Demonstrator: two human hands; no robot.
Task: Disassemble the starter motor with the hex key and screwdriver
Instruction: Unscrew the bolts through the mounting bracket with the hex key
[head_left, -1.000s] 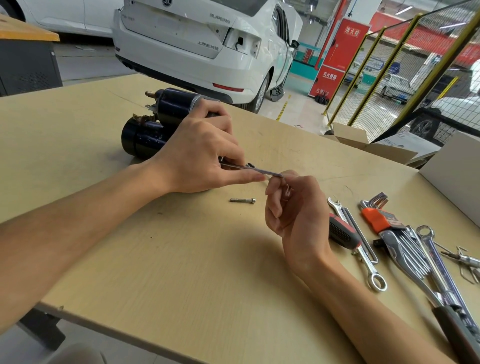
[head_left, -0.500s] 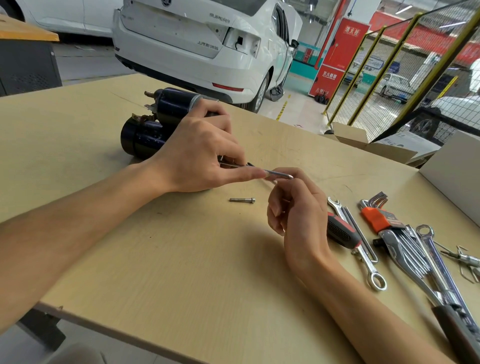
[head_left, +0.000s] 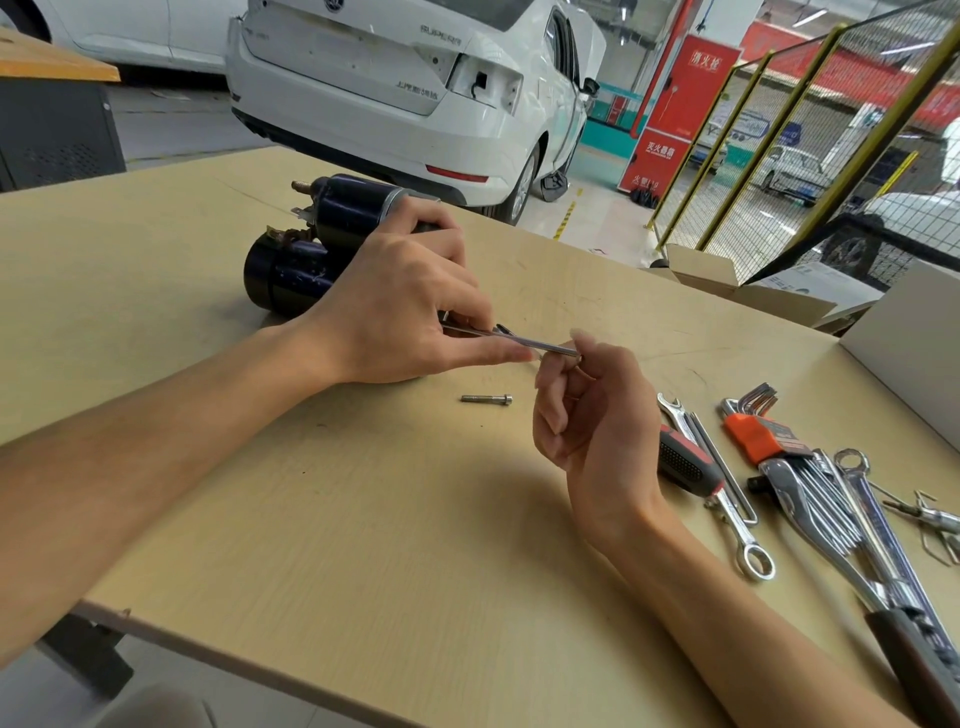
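Observation:
The black starter motor (head_left: 311, 244) lies on its side on the wooden table (head_left: 363, 519), far left of centre. My left hand (head_left: 400, 306) rests over its near end, fingers curled on the housing, thumb stretched along a thin silver hex key (head_left: 540, 344) that runs from the motor toward the right. My right hand (head_left: 592, 410) pinches the outer end of that hex key with curled fingers. A loose silver bolt (head_left: 487, 399) lies on the table just below the hands. The red-and-black screwdriver (head_left: 685, 462) lies right of my right hand.
At the right lie a combination wrench (head_left: 727, 514), an orange-holdered hex key set (head_left: 758, 431), several chrome wrenches (head_left: 831, 509) and a small puller tool (head_left: 930, 519). Cardboard boxes (head_left: 727, 275) sit at the far right edge. A white car (head_left: 405, 88) stands behind the table.
My right hand has turned at the hex key's outer end, fingers shifting slightly up and right. The left hand and motor have stayed in place.

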